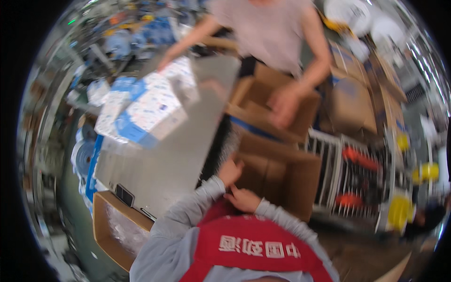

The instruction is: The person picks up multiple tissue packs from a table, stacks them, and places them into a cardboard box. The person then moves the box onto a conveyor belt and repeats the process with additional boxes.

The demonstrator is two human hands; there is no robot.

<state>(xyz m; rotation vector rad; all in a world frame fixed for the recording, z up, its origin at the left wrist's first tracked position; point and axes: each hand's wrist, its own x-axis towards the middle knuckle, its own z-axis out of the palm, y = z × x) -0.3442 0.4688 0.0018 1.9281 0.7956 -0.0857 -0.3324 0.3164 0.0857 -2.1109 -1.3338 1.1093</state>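
Observation:
My left hand [229,172] is at the near left edge of an open cardboard box [300,176], fingers curled over its rim. Close beside it, my right hand [245,199] is at the same box's near side, its fingers bent inward; whatever lies in them is hidden. The box's visible inside is bare brown cardboard. Just beyond it stands a second open cardboard box [253,115]. Across from me a person reaches one blurred hand [284,105] over that second box. Their other hand [165,62] touches white and blue patterned packs [152,105] on the metal table.
The metal table [183,136] lies to my left, with a dark phone-like device [124,195] on its near edge. Below that corner is a carton [101,221] holding clear plastic. A roller conveyor [324,155] with orange parts runs at right; stacked cartons [352,105] stand behind it.

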